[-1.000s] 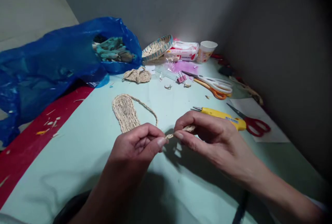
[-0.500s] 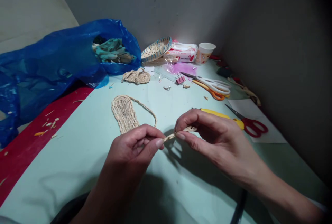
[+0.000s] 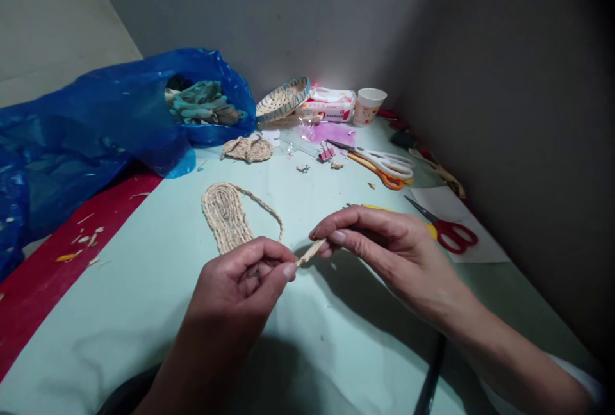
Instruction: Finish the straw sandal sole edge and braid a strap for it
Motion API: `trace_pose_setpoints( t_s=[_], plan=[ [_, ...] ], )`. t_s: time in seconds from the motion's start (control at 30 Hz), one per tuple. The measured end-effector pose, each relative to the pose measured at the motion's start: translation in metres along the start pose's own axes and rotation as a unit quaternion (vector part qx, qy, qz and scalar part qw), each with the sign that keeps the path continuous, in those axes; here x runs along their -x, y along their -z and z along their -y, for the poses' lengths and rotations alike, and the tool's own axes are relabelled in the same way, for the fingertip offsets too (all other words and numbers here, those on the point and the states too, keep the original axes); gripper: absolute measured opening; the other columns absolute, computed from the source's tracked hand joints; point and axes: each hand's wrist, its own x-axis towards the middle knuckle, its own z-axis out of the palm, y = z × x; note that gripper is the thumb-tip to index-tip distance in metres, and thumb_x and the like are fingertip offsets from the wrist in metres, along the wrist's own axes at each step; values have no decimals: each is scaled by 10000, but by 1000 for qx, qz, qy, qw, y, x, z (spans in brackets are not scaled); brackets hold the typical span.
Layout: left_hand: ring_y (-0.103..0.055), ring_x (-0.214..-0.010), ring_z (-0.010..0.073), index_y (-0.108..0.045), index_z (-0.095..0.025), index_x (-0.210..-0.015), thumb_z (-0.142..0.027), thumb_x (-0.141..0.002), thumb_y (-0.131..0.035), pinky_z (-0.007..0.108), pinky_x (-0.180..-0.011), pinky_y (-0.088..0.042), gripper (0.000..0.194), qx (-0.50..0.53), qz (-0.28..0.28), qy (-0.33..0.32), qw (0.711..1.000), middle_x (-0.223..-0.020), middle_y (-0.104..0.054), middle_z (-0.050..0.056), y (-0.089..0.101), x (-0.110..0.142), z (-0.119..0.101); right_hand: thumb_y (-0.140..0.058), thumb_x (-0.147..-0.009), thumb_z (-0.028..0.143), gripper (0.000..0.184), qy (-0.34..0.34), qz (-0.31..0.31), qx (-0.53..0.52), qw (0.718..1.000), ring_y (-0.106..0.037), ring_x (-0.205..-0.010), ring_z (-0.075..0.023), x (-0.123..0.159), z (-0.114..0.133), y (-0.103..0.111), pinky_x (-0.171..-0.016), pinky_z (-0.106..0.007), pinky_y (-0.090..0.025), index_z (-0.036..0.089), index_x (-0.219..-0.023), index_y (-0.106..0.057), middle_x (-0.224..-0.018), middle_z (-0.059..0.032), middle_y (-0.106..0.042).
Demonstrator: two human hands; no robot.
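Observation:
Between my hands runs a pale braided straw cord (image 3: 312, 251). My left hand (image 3: 247, 287) pinches it between thumb and forefinger, low at the centre. A short way up and to the right, my right hand (image 3: 384, 252) grips the loose end of the cord, with fingertips pressed together. Beyond my left hand lies a coiled straw sole (image 3: 228, 213), shaped like an oval. A strand of braid curves from its top towards my left fingers, which hide where it goes. Yellow-handled scissors (image 3: 375, 206) are partly covered by my right hand.
Red-handled scissors (image 3: 454, 235) lie on white paper (image 3: 485, 252) at right. White-handled scissors (image 3: 389, 162) and orange-handled scissors (image 3: 384, 178) lie further back. A small woven slipper (image 3: 247, 148), blue plastic bag (image 3: 96, 114), basket (image 3: 283, 101), tissue pack (image 3: 329, 107) and paper cup (image 3: 369, 107) stand behind.
My right hand has shifted up and left along the cord, now gripping its end, which earlier stuck out past the fingers. My left hand keeps its pinch. The view has tilted slightly.

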Motion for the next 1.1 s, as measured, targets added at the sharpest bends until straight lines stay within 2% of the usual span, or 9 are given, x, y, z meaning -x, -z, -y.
trace_pose_setpoints(
  t_s=[0.17, 0.37, 0.47, 0.6, 0.77, 0.93, 1.1],
  plan=[
    [-394, -539, 91, -692, -194, -698, -335, -707, -689, 204, -496, -298, 141, -44, -10, -37, 998, -577, -496, -36, 1, 3, 1, -617, -933, 237, 108, 17, -8, 84, 996, -657, -819, -99, -1, 4, 2, -699, -158, -478, 188, -950, -711, -911, 16, -726],
    [-428, -560, 106, -681, -195, -696, -331, -735, -679, 210, -529, -342, 141, -56, 11, -61, 997, -599, -533, -27, 3, 2, -1, -658, -885, 169, 62, 46, -7, 77, 996, -626, -730, -93, 1, 4, 0, -665, -174, -466, 168, -853, -712, -820, 15, -712],
    [-427, -563, 102, -680, -187, -710, -324, -746, -697, 207, -533, -337, 143, -29, 35, -49, 998, -603, -546, -25, 4, -1, -1, -644, -877, 118, 77, 68, -14, 88, 994, -617, -722, -95, 3, 5, -1, -677, -191, -467, 159, -841, -698, -809, 9, -701],
    [-354, -508, 74, -675, -178, -750, -331, -758, -710, 205, -464, -245, 157, 4, 59, -8, 998, -630, -575, -22, 5, -2, 0, -636, -869, 79, 105, 105, -24, 93, 990, -633, -750, -104, 5, 6, -1, -706, -200, -473, 164, -847, -694, -831, 4, -706],
    [-307, -483, 53, -655, -180, -758, -369, -779, -706, 199, -445, -195, 197, 38, 80, 7, 996, -636, -549, -35, 6, -1, 0, -603, -872, 43, 140, 150, -19, 87, 985, -637, -784, -108, 6, 5, 0, -732, -200, -472, 163, -878, -676, -858, -6, -702],
    [-297, -489, 51, -633, -175, -744, -393, -799, -687, 200, -454, -190, 231, 52, 111, 15, 992, -647, -523, -36, 7, -3, 1, -536, -877, -7, 226, 196, 4, 145, 970, -620, -846, -127, 10, 2, 2, -779, -230, -468, 177, -954, -642, -912, -21, -679],
    [-279, -477, 53, -624, -175, -759, -414, -793, -690, 215, -445, -144, 250, 36, 119, 19, 992, -647, -524, -31, 8, -4, 1, -497, -912, 32, 233, 225, 11, 198, 954, -620, -875, -163, 11, 0, 1, -774, -270, -474, 206, -1006, -621, -937, -41, -677]
  ],
)
